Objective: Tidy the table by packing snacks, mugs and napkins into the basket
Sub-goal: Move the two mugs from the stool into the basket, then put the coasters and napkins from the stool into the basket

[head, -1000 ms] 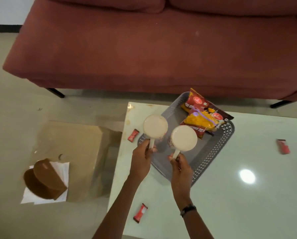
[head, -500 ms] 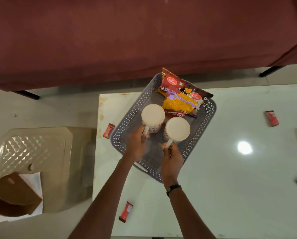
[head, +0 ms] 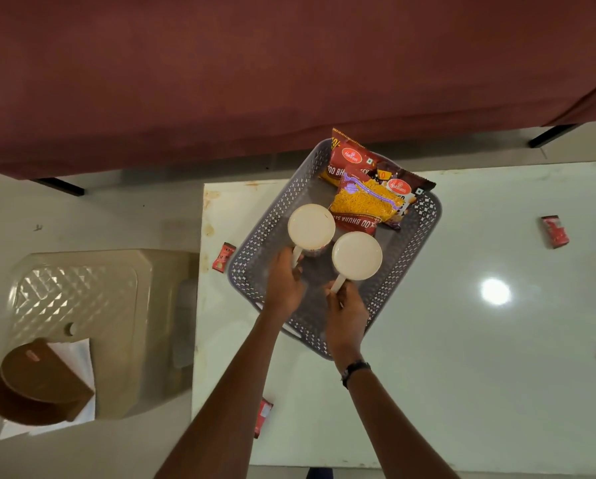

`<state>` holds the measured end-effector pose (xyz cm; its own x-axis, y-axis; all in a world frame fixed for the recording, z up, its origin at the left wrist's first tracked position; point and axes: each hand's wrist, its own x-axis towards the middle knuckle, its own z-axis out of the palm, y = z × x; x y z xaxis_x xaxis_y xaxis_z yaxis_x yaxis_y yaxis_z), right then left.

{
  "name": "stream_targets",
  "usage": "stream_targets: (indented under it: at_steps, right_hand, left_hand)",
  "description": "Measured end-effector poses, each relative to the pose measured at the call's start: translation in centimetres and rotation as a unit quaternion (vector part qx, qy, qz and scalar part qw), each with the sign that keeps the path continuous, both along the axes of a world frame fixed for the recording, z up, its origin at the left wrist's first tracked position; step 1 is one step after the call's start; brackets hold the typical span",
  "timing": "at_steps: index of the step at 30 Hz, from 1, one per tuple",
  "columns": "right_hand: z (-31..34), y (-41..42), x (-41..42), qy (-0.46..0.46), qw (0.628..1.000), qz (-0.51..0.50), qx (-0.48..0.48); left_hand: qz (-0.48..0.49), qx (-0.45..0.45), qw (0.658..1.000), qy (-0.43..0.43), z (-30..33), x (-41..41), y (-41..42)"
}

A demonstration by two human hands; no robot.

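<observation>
- We take the grey perforated basket point(head: 417, 243) as our landmark; it sits on the pale glossy table point(head: 462, 357), at the table's far left corner.
- Our left hand point(head: 284, 283) reaches over the basket's near rim, fingers closed around the handle of the left mug point(head: 311, 227).
- Our right hand point(head: 346, 307) crosses the same near rim, fingers wrapped around the handle of the right mug point(head: 357, 255); a dark band circles that wrist.
- Both mugs are white, upright, and inside the basket's near half, just beside each other; we cannot tell whether they rest on the bottom.
- The snack packets point(head: 367, 198) lie stacked in the basket's far half, one of them overhanging the far rim.
- A red sachet point(head: 223, 256) lies on the table just left of the basket; another point(head: 263, 414) lies well nearer to us than the basket, beside our left forearm.
- Two more red sachets point(head: 555, 231) lie well to the right of the basket, one at the picture's edge.
- Left of the basket, off the table, stands a beige plastic stool point(head: 82, 305) with a brown napkin holder point(head: 37, 385) and white napkins point(head: 79, 354) at its near corner.
- Beyond the basket runs a maroon sofa point(head: 255, 81).
</observation>
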<state>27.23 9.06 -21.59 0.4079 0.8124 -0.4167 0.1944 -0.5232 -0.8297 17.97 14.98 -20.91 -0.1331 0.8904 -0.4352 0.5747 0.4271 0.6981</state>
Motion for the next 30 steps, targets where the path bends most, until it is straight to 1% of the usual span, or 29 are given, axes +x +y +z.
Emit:
stream_targets:
  at_steps: [2, 4, 8, 10, 12, 15, 18, 22, 25, 27, 28, 30]
  right_hand:
    - [0.6, -0.3, 0.3, 0.007, 1.0, -0.003, 0.002]
    - [1.5, -1.0, 0.7, 0.006, 1.0, -0.015, -0.002]
    - [3.7, -3.0, 0.7, -0.016, 0.999, -0.035, 0.001]
    - [5.3, -4.1, -0.3, -0.025, 0.999, 0.003, 0.029]
    - [7.1, -4.9, -2.4, -0.011, 0.997, 0.057, 0.054]
    - [8.8, -5.4, -7.5, 0.049, 0.986, 0.148, 0.059]
    - [9.6, -6.1, -14.2, 0.097, 0.961, 0.254, 0.046]
    - [9.9, -7.4, -23.0, 0.088, 0.903, 0.416, 0.052]
    - [9.2, -8.4, -28.0, 0.055, 0.867, 0.493, 0.055]
    - [8.7, -8.9, -30.3, 0.032, 0.848, 0.526, 0.055]
    - [8.6, -8.9, -31.1, 0.021, 0.839, 0.541, 0.055]
    - [8.1, -9.2, -33.0, -0.016, 0.817, 0.574, 0.057]
  left_hand:
    - [0.024, 0.006, 1.0, 0.013, 0.2, -0.2, -0.5]
    - [0.06, 0.034, 0.997, 0.016, 1.0, -0.4, -1.5]
    - [0.09, 0.081, 0.993, -0.016, 3.9, -1.5, -4.6]
    - [0.113, 0.102, 0.988, -0.035, 5.1, -2.9, -6.5]
    - [0.162, 0.122, 0.978, -0.039, 6.6, -4.8, -8.5]
    - [0.248, 0.147, 0.957, -0.044, 8.5, -8.4, -11.4]
    - [0.316, 0.165, 0.934, -0.004, 9.2, -13.1, -14.6]
    - [0.374, 0.161, 0.912, 0.045, 9.0, -19.3, -18.9]
    - [0.404, 0.181, 0.889, 0.117, 7.9, -23.4, -21.4]
    - [0.437, 0.174, 0.868, 0.158, 7.3, -25.6, -22.4]
    - [0.448, 0.17, 0.862, 0.165, 7.1, -26.4, -22.6]
    - [0.462, 0.156, 0.863, 0.136, 6.7, -28.0, -23.0]
